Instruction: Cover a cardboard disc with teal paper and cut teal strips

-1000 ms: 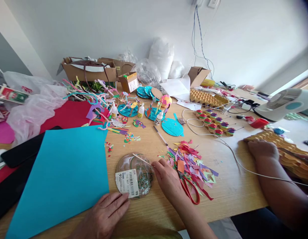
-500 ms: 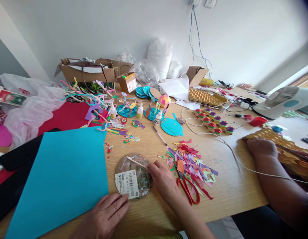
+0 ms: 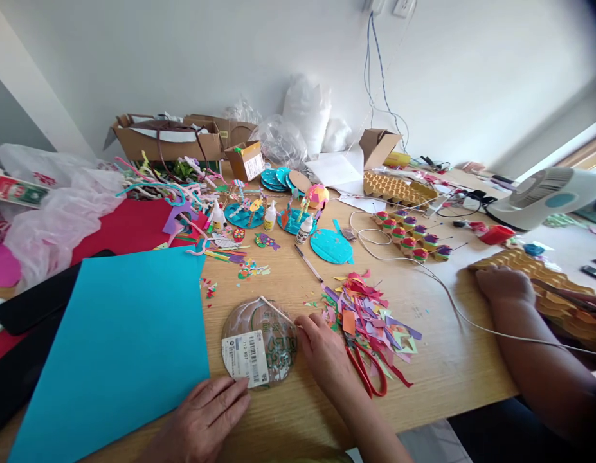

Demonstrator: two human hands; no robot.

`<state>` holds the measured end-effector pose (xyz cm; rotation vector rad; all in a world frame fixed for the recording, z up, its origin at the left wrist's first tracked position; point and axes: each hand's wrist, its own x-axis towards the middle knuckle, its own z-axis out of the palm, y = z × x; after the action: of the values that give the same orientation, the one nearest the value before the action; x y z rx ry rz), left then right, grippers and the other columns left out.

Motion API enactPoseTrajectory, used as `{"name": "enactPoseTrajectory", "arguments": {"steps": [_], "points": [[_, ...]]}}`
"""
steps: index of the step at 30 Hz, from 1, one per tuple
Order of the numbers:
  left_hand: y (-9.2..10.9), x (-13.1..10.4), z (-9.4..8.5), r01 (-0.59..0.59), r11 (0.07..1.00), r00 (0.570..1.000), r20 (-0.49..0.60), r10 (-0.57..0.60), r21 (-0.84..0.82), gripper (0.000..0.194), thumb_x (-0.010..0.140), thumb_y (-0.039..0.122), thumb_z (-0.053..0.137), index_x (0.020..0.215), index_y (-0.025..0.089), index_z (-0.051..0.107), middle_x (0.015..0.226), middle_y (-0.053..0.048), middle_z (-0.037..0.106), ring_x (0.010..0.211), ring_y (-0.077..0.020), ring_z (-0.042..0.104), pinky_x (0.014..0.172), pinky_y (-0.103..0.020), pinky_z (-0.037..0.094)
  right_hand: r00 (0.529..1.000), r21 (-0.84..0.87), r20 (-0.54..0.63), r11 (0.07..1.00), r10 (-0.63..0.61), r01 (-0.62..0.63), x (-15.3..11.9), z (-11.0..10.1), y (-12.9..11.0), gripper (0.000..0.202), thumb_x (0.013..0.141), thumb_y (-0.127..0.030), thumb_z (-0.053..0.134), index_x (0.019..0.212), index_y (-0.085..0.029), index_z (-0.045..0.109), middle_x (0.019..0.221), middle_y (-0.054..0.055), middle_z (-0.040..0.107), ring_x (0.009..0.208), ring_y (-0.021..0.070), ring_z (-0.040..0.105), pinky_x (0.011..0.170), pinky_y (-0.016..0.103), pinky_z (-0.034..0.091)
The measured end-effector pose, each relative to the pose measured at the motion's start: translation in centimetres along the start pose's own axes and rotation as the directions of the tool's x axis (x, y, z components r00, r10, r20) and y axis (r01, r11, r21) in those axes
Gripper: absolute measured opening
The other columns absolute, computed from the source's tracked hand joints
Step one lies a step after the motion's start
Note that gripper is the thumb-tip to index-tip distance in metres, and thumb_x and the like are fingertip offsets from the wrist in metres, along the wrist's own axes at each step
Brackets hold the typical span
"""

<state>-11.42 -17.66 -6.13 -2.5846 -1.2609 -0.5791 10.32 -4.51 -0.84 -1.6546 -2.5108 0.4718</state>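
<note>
A round cardboard disc (image 3: 234,321) lies on the table in front of me, its upper face glossy and wet-looking. It carries green print and a white barcode label (image 3: 243,360). Pinched in my right hand (image 3: 321,350) is a thin white cotton swab (image 3: 277,310), its tip at the disc's far edge. My left hand (image 3: 211,408) rests flat, fingers stretched out, with the fingertips at the disc's near edge by the label. Right of my right hand lie red-handled scissors (image 3: 366,373), partly under colourful paper scraps (image 3: 370,315).
A blue sheet (image 3: 128,341) lies at left. Beyond the disc stand glue bottles (image 3: 305,229), a pen (image 3: 308,263) and blue decorated discs (image 3: 332,246). A white cable (image 3: 452,299) crosses rightward. Another person's hand (image 3: 507,286) rests on an egg tray (image 3: 558,276).
The swab's tip has moved right along the disc's far part, and my right hand has shifted slightly right with it. My left hand stays in place.
</note>
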Motion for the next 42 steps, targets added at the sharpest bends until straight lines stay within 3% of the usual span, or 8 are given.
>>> {"name": "enactPoseTrajectory", "arguments": {"steps": [4, 15, 24, 29, 33, 37, 42], "points": [[0.2, 0.1, 0.2, 0.051, 0.999, 0.997, -0.055, -0.052, -0.017, 0.041, 0.086, 0.008, 0.028, 0.11, 0.021, 0.059, 0.109, -0.002, 0.066, 0.1, -0.0166, 0.054, 0.086, -0.027, 0.041, 0.998, -0.018, 0.03, 0.999, -0.047, 0.048, -0.2, -0.2, -0.9, 0.018, 0.089, -0.02, 0.04, 0.089, -0.021, 0.058, 0.084, 0.002, 0.058, 0.071, 0.0126, 0.056, 0.056, 0.02, 0.031], [-0.2, 0.1, 0.0, -0.009, 1.0, 1.0, -0.015, 0.009, -0.003, 0.036, 0.089, 0.014, 0.031, 0.112, 0.019, 0.058, 0.112, -0.005, 0.064, 0.101, -0.0178, 0.053, 0.083, -0.027, 0.043, 0.989, -0.064, 0.035, 0.987, -0.143, 0.145, 0.5, 0.6, -3.3, 0.019, 0.089, -0.022, 0.038, 0.086, -0.022, 0.057, 0.083, 0.002, 0.058, 0.068, 0.0124, 0.055, 0.052, 0.021, 0.029], [-0.2, -0.1, 0.0, -0.011, 1.0, 1.0, -0.012, 0.011, -0.001, 0.036, 0.088, 0.012, 0.032, 0.114, 0.02, 0.057, 0.112, -0.004, 0.065, 0.101, -0.0173, 0.055, 0.084, -0.027, 0.044, 0.999, -0.037, 0.033, 0.999, -0.021, 0.022, 0.0, -0.2, -1.8, 0.018, 0.088, -0.017, 0.04, 0.089, -0.021, 0.058, 0.084, 0.004, 0.059, 0.071, 0.0136, 0.057, 0.055, 0.021, 0.032], [-0.2, -0.2, 0.1, -0.005, 1.0, 1.0, 0.005, 0.005, -0.004, 0.036, 0.089, 0.015, 0.032, 0.116, 0.021, 0.055, 0.112, -0.004, 0.065, 0.102, -0.0171, 0.055, 0.084, -0.027, 0.045, 1.0, 0.079, -0.028, 0.997, 0.004, -0.001, -0.7, -0.6, -0.7, 0.019, 0.089, -0.018, 0.039, 0.088, -0.02, 0.058, 0.085, 0.004, 0.059, 0.076, 0.0142, 0.057, 0.062, 0.021, 0.036], [-0.2, -0.2, 0.1, -0.015, 1.0, 1.0, 0.015, 0.015, 0.001, 0.038, 0.088, 0.012, 0.031, 0.118, 0.02, 0.054, 0.115, -0.003, 0.063, 0.102, -0.0175, 0.055, 0.083, -0.028, 0.045, 0.999, 0.065, -0.031, 0.998, 0.027, -0.025, -0.3, -0.5, -0.2, 0.021, 0.088, -0.017, 0.038, 0.087, -0.019, 0.059, 0.085, 0.004, 0.059, 0.078, 0.0149, 0.057, 0.062, 0.021, 0.036], [-0.2, -0.2, 0.1, -0.012, 1.0, 1.0, 0.002, 0.012, -0.012, 0.039, 0.087, 0.012, 0.032, 0.119, 0.02, 0.053, 0.114, -0.004, 0.063, 0.103, -0.0169, 0.054, 0.084, -0.026, 0.045, 1.0, 0.037, 0.007, 0.999, 0.004, -0.004, 0.1, -0.3, -0.3, 0.02, 0.088, -0.017, 0.04, 0.087, -0.02, 0.059, 0.085, 0.004, 0.059, 0.075, 0.0139, 0.057, 0.059, 0.02, 0.035], [-0.2, -0.4, 0.1, 0.002, 1.0, 1.0, 0.017, -0.001, -0.015, 0.039, 0.088, 0.012, 0.031, 0.119, 0.021, 0.054, 0.114, -0.004, 0.063, 0.104, -0.017, 0.055, 0.085, -0.026, 0.044, 0.993, 0.062, 0.049, 0.992, -0.11, 0.107, -0.1, -0.7, 0.3, 0.02, 0.089, -0.018, 0.04, 0.088, -0.02, 0.06, 0.084, 0.003, 0.059, 0.074, 0.0132, 0.056, 0.061, 0.02, 0.036]]}}
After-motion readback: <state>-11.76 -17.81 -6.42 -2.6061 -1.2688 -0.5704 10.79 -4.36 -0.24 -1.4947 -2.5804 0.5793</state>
